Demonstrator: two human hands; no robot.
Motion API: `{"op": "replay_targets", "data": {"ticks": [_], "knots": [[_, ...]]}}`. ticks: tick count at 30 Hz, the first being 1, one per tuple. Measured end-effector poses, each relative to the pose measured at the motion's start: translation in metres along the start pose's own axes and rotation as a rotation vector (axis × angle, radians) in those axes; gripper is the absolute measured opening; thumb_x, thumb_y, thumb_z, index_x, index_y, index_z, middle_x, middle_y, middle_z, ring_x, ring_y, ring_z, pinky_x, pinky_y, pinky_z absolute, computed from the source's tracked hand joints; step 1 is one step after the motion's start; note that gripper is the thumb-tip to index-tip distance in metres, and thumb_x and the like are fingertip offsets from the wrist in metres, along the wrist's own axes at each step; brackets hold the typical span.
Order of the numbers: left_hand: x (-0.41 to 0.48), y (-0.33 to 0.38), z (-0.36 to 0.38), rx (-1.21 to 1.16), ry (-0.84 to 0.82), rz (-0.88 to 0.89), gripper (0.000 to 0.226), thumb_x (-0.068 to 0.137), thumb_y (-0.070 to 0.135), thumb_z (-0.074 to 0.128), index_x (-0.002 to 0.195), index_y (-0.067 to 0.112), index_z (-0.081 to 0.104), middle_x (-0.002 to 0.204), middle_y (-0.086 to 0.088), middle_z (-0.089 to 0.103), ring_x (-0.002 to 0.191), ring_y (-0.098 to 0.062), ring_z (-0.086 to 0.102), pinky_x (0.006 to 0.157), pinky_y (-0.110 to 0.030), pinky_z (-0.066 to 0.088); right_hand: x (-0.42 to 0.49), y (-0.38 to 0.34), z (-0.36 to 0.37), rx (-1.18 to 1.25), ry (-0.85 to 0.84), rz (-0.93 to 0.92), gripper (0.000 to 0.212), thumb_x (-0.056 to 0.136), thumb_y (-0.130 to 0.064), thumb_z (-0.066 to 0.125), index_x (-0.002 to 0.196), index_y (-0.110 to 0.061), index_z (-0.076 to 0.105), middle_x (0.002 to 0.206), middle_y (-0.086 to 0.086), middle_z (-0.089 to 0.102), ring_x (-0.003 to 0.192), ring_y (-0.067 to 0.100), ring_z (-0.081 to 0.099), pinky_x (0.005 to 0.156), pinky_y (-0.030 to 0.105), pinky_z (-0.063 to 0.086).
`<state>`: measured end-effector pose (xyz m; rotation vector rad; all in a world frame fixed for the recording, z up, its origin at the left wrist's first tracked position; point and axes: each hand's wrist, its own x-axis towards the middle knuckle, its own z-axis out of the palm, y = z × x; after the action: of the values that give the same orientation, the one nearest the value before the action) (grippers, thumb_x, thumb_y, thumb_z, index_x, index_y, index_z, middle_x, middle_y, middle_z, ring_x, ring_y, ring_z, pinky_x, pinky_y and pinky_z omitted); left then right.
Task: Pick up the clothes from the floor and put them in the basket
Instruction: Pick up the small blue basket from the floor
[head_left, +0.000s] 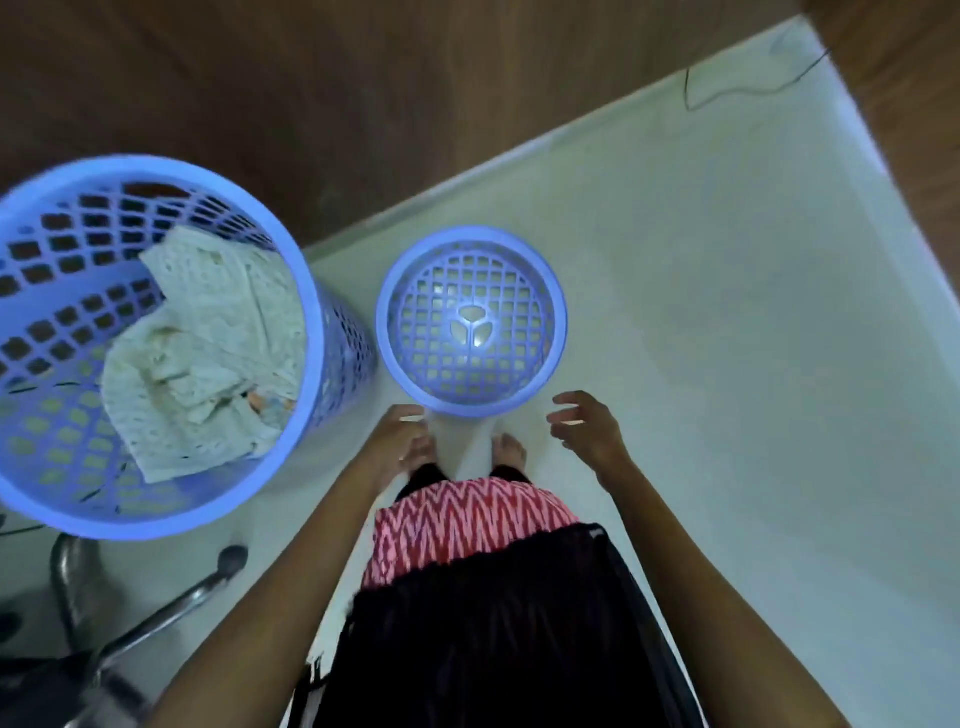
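Note:
A tall blue lattice basket (306, 291) stands at the left with cream knitted clothes (208, 353) crumpled inside it. A smaller blue basket (387, 322) stands on the pale floor straight ahead, and nothing lies in it. My left hand (400, 441) hangs just below the small basket's near-left rim, fingers loosely curled and holding nothing. My right hand (587, 428) hovers to the right of that rim, fingers spread and holding nothing. No clothes lie on the visible floor.
My bare feet (509, 452) stand just behind the small basket. A metal chair base (171, 613) sits at the lower left. Brown wood wall panels (363, 104) border the pale floor, and a thin dark cable (737, 91) runs at the upper right.

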<state>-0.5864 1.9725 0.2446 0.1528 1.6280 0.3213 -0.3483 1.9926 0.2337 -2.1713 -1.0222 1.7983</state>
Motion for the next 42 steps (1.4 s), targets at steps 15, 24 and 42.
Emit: {"op": "replay_targets", "data": {"ticks": [15, 24, 42], "knots": [[0.317, -0.097, 0.011, -0.169, 0.184, -0.313, 0.031, 0.093, 0.009, 0.048, 0.11, 0.027, 0.031, 0.085, 0.002, 0.05, 0.087, -0.018, 0.047, 0.076, -0.036, 0.043, 0.309, 0.173, 0.126, -1.279, -0.103, -0.452, 0.054, 0.073, -0.015, 0.069, 0.123, -0.004, 0.052, 0.12, 0.019, 0.057, 0.117, 0.039, 0.052, 0.088, 0.049, 0.047], [0.354, -0.116, 0.041, -0.52, 0.128, -0.396, 0.038, 0.091, 0.029, 0.053, 0.123, 0.009, 0.052, 0.101, -0.012, 0.057, 0.085, -0.022, 0.056, 0.07, -0.03, 0.05, 0.338, 0.197, 0.133, -1.617, -0.279, -0.491, 0.028, 0.075, -0.014, 0.057, 0.102, -0.016, 0.066, 0.097, 0.005, 0.068, 0.107, 0.023, 0.06, 0.097, 0.049, 0.044], [0.028, 0.019, 0.056, 0.377, 0.278, 0.366, 0.071, 0.072, 0.009, 0.069, 0.135, -0.002, 0.038, 0.135, -0.023, 0.045, 0.124, -0.034, 0.047, 0.1, -0.041, 0.042, 0.034, -0.031, -0.017, -0.467, 0.272, -0.394, 0.05, 0.086, -0.053, 0.035, 0.107, -0.013, 0.056, 0.093, 0.02, 0.069, 0.089, 0.04, 0.063, 0.074, 0.041, 0.047]]}}
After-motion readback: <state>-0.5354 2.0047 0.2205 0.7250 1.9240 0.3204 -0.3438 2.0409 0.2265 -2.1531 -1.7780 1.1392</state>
